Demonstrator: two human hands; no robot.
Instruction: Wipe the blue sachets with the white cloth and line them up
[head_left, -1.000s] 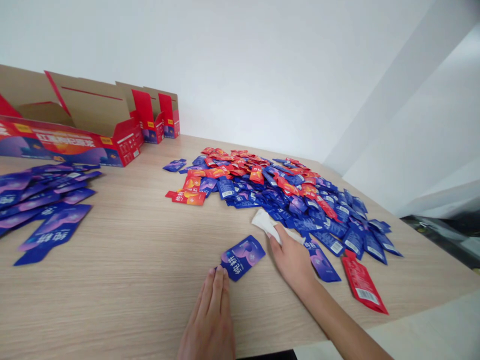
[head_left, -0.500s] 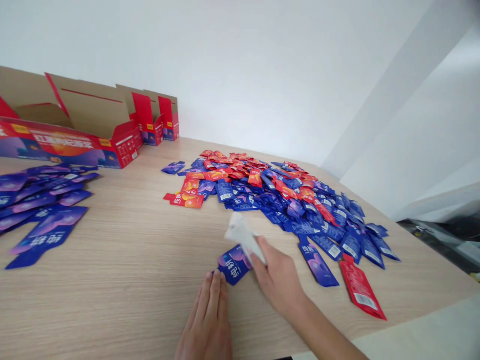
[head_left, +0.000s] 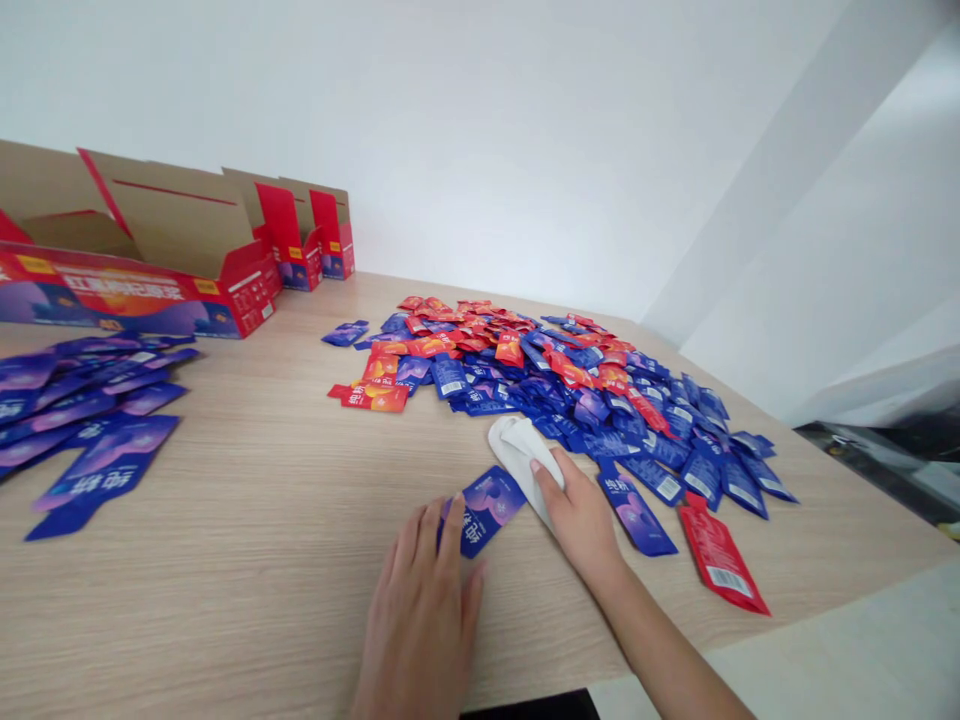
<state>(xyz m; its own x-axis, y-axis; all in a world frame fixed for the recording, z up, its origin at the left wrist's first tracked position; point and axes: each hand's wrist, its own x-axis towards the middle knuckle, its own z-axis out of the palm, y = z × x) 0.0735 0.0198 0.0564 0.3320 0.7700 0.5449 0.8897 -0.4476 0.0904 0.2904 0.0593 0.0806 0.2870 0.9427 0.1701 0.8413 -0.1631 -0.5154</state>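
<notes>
Your left hand (head_left: 416,625): open, fingers partly hiding a blue-purple plastic sachet (head_left: 491,508). Your right hand (head_left: 579,522): narrowly gripping a crumpled white cloth (head_left: 523,462) at its ten o'clock.

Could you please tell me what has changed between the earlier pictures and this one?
The left hand has slid forward, its fingers now on the blue sachet. The right hand has kept hold of the white cloth, bringing it down beside the sachet. The pile of sachets and the cartons stayed put.

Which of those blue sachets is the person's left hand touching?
The blue-purple sachet lying on the wooden table, its edge under the left hand; it is the only sachet under a hand, and lies apart from the big heap.
</notes>
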